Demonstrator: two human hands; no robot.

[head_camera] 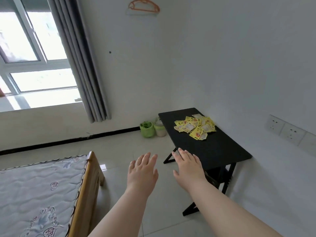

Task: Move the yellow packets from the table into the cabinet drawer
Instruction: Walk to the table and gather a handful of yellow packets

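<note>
yellow packets (195, 127) lie in one loose heap on the far half of the black table (213, 151), at about 4 o'clock from the middle of the head view, some face up and some overlapping, none of them hanging over the edge. both hands reach forward with bare forearms from the bottom of the frame: the left hand (142, 170) at about 6 o'clock, over the floor tiles, fingers straight and slightly spread, holding nothing; the right hand (188, 165) at about 5 o'clock, also flat and empty, its fingertips in line with the near left corner of the table, though whether they touch it cannot be told. both hands are well short of the heap. a bed (39, 190) with a patterned mattress sits at 8 o'clock, a window (34, 65) and grey curtain (82, 65) at 10 o'clock, an orange hanger (144, 6) on the wall at 12 o'clock, green bags (146, 130) on the floor just beside the table's far left corner, and wall sockets (289, 130) at 3 o'clock. no cabinet or drawer shows in this view. by this showing the task looks barely started: no packet is in hand, the whole heap remains to be gathered, carried and put in the drawer.
</note>
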